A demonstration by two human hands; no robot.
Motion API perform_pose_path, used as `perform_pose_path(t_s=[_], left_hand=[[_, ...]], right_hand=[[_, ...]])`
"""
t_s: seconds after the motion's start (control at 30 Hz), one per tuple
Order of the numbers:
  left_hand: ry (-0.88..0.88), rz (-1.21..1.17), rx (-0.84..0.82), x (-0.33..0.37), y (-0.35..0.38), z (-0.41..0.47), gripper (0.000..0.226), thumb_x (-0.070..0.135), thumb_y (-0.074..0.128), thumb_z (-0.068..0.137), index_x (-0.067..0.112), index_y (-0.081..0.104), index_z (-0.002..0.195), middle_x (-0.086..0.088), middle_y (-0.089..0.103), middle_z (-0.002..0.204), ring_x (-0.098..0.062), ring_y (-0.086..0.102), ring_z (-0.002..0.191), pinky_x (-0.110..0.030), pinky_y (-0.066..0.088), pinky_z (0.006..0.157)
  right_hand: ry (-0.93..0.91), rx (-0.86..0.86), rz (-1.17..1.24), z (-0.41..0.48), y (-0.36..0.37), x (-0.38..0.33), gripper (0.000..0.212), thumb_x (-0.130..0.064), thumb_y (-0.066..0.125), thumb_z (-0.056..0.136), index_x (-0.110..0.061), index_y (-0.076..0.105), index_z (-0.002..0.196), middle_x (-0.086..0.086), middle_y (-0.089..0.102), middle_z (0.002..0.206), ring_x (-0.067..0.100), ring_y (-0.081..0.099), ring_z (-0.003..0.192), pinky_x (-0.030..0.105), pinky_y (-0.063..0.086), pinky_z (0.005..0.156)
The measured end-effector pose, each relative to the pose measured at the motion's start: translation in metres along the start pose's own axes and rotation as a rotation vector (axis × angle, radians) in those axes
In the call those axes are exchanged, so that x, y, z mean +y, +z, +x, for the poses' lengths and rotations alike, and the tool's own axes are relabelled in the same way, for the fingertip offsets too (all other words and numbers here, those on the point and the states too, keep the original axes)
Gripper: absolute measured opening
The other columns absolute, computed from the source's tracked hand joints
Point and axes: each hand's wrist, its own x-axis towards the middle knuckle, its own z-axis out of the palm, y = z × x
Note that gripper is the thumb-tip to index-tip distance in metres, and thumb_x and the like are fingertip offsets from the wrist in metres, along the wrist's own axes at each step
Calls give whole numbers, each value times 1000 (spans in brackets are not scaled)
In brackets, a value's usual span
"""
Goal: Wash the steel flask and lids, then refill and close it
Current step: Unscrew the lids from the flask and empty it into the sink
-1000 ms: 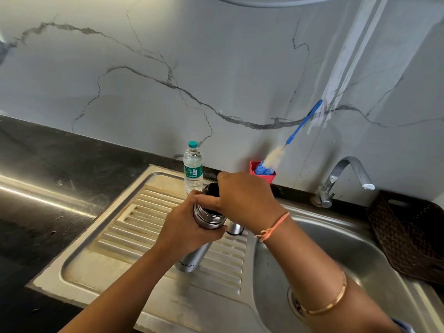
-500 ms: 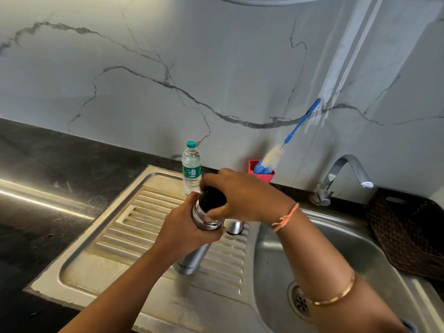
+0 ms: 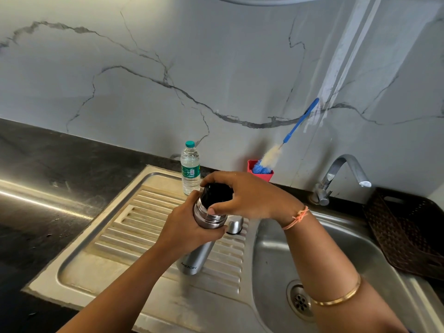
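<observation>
The steel flask [image 3: 195,258] stands tilted on the ribbed drainboard [image 3: 134,227]. My left hand [image 3: 185,227] grips its upper body just below the threaded neck. My right hand [image 3: 249,195] holds the black inner lid [image 3: 216,194] on the flask's mouth, fingers curled over it and thumb at the rim. A steel outer cap [image 3: 235,225] stands on the drainboard just behind the flask, partly hidden by my right wrist.
A plastic water bottle [image 3: 190,168] stands at the back of the drainboard. A red holder [image 3: 260,173] with a blue bottle brush [image 3: 288,138] leans on the wall. The sink basin [image 3: 276,255], its tap [image 3: 336,176] and a brown basket [image 3: 403,234] lie to the right.
My right hand has turned on the flask's mouth, so more of the black lid shows under the fingers. The left hand keeps its grip and the flask has stayed in place.
</observation>
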Motion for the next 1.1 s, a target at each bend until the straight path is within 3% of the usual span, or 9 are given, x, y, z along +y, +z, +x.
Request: perform_pose_path(t_s=[0.1, 0.27, 0.37, 0.43, 0.57, 0.7, 1.1], left_hand=[[3, -16, 8, 2, 0, 0, 61, 30, 89, 57, 47, 46, 97, 20, 67, 83, 7, 63, 78, -10, 50, 65], [-1, 1, 21, 1, -1, 0, 57, 35, 89, 56, 42, 48, 96, 24, 67, 82, 7, 63, 78, -11, 49, 65], [9, 9, 30, 2, -3, -1, 58, 33, 89, 56, 41, 49, 97, 19, 68, 84, 8, 62, 79, -8, 48, 65], [6, 8, 42, 2, -4, -2, 58, 31, 90, 56, 41, 48, 96, 18, 67, 84, 9, 61, 79, -6, 46, 65], [-40, -12, 82, -1, -8, -4, 60, 28, 89, 57, 44, 46, 94, 21, 63, 84, 18, 58, 77, -4, 42, 65], [-46, 1, 104, -1, -8, -4, 60, 29, 89, 57, 44, 45, 95, 22, 61, 85, 12, 59, 76, -9, 42, 67], [-42, 10, 130, -2, -20, -4, 60, 28, 88, 59, 43, 43, 96, 22, 60, 87, 17, 56, 77, 0, 42, 60]], right_hand=[[-35, 18, 113, -2, -4, 5, 49, -8, 68, 80, -27, 55, 123, -7, 55, 122, 14, 53, 114, 34, 52, 92], [2, 120, 427, -10, -19, 16, 42, -7, 70, 82, -24, 58, 119, 0, 64, 112, 14, 63, 98, 28, 55, 83], [86, 144, 751, -20, -21, 31, 34, -3, 64, 85, -21, 60, 113, 6, 64, 107, 17, 66, 90, 30, 58, 76], [189, 189, 827, -25, -16, 48, 28, -6, 63, 86, -21, 61, 109, 7, 64, 103, 19, 66, 85, 30, 58, 71], [449, 226, 605, -23, 14, 89, 29, -12, 69, 83, -19, 56, 108, 9, 60, 111, 23, 64, 91, 33, 58, 73], [588, 245, 296, -9, 67, 122, 47, -20, 77, 73, -14, 48, 109, 1, 56, 98, 21, 59, 92, 40, 55, 80], [520, 217, 153, 13, 150, 149, 47, -30, 71, 73, -22, 51, 114, 5, 57, 115, 21, 55, 100, 29, 47, 80]])
